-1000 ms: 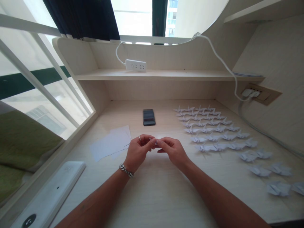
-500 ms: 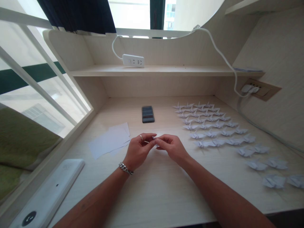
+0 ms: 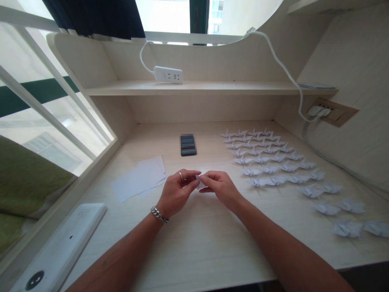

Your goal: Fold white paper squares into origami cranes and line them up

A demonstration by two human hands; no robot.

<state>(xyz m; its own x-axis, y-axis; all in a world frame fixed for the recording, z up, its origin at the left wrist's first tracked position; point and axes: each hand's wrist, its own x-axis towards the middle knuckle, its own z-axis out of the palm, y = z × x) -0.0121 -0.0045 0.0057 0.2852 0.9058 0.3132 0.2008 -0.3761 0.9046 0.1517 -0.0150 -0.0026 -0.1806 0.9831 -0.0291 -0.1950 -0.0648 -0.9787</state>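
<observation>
Head view: left hand (image 3: pixel 179 189) and right hand (image 3: pixel 219 187) both pinch a small white paper (image 3: pixel 201 185), mid-frame, over the worktop (image 3: pixel 194 247). Risk: uneven pull could tear it or skew a fold; hands cover most of it, so a misaligned crease could slip by.

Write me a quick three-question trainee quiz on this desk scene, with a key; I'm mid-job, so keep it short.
1. What do the left grip and right grip pinch between them? A) a bracelet B) a small white paper C) the dark device
2. True or false: the power strip rests on the shelf.
3. Fill in: the loose sheets lie to the person's ____, the folded paper birds on the other side.

Key: 1. B; 2. true; 3. left.
</observation>
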